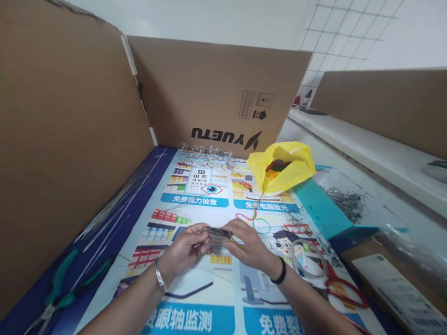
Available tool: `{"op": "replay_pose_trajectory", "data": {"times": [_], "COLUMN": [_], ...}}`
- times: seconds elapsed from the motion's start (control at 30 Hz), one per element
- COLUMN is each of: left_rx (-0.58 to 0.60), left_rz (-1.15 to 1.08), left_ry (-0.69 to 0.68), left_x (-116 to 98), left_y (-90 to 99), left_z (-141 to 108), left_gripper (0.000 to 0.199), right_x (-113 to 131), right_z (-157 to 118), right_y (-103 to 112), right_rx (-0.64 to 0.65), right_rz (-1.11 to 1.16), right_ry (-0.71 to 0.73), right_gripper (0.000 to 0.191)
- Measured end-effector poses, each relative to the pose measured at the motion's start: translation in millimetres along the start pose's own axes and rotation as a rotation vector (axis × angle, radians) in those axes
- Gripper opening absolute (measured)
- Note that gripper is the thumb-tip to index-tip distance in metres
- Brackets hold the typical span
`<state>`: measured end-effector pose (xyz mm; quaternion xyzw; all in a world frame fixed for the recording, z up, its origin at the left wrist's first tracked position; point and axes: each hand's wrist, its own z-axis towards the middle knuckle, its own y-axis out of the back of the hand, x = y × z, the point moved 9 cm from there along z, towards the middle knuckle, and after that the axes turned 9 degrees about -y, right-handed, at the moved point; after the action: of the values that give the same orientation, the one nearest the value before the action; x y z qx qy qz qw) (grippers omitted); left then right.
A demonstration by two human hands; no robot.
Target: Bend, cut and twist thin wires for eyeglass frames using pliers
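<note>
Near the middle of the view, a small dark, partly shiny piece is held between both hands above the printed mat. My left hand, with a silver bracelet at the wrist, pinches its left end. The fingers of my right hand, with a black band at the wrist, close on its right end. What exactly the piece is cannot be made out. Just beyond my right hand, red and green cords lie on the mat, leading up to a yellow bag with dark and orange contents.
Green-handled pliers and thin wires lie at the left. Tangled wire rests at the back. Cardboard panels stand behind and left. At the right are red-handled scissors, a tape ring, metal bits and a box.
</note>
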<state>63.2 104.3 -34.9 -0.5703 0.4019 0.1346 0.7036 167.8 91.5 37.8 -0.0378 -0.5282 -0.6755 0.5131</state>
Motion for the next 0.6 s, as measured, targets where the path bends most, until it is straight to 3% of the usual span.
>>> {"op": "replay_pose_trajectory", "data": {"times": [0.2, 0.6], "left_rx": [0.036, 0.020], "left_rz": [-0.024, 0.008], "left_ry": [0.099, 0.122], "left_x": [11, 9], "left_y": [0.0, -3.2], "left_z": [-3, -4], "left_gripper": [0.011, 0.011], "right_x": [10, 10], "right_z": [0, -2], "right_y": [-4, -9], "right_rx": [0.089, 0.118], "right_rz": [0.025, -0.134], "right_ry": [0.026, -0.015], "right_gripper": [0.025, 0.025]}}
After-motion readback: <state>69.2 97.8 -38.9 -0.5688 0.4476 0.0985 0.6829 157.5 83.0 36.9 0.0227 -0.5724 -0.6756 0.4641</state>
